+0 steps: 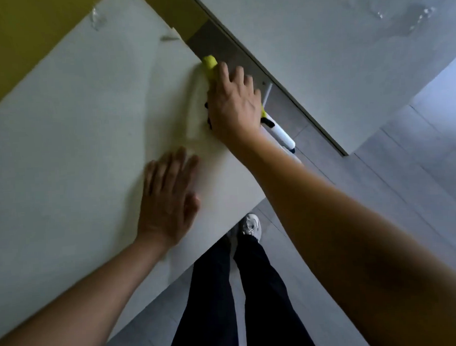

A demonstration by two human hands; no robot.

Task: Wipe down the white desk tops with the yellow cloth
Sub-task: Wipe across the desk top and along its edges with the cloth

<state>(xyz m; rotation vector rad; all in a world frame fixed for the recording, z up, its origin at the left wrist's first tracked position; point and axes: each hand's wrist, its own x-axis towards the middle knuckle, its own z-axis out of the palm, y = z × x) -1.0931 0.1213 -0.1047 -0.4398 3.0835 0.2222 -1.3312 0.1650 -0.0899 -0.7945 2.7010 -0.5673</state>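
Note:
A white desk top (76, 127) fills the left half of the view. My right hand (231, 102) lies at its right edge, pressing down on the yellow cloth (209, 63), of which only a bunched end shows beyond my fingers. My left hand (168, 199) rests flat on the same desk top near its front corner, fingers straight, holding nothing. A second white desk top (320, 38) lies across a narrow gap to the right.
Under my right wrist, a white and black marker-like object (281, 134) hangs in the gap between the desks. A yellow wall (19, 33) stands behind the left desk. Grey floor (404, 165) and my legs and a shoe (251, 225) lie below.

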